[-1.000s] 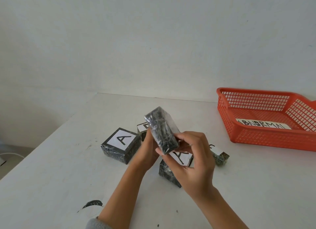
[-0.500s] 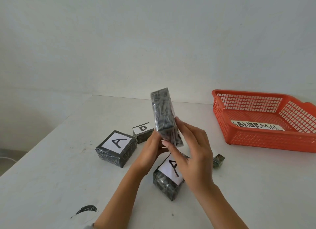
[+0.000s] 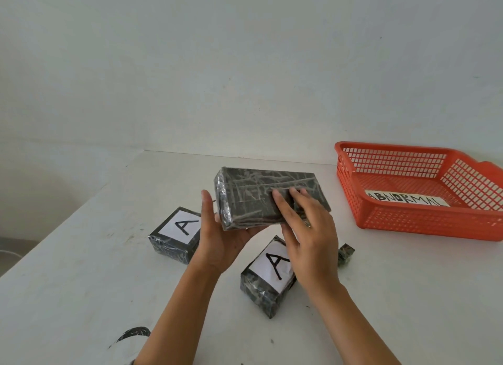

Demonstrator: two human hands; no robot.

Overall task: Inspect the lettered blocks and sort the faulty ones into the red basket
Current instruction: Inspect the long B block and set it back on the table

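Crinkled glossy film is shining over the dark marbled block (image 3: 253,190); the red basket (image 3: 408,223) is showing matt plastic mesh, its label (image 3: 402,199) looking papery.

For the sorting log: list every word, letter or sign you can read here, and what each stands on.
"A": on the white-labelled top of the left dark wrapped block.
"A": on the white-labelled top of the near dark wrapped block.
"ABNORMAL": on the white paper strip inside the red plastic mesh basket.
No text shows on the long dark wrapped block held up, or on the small dark cube.
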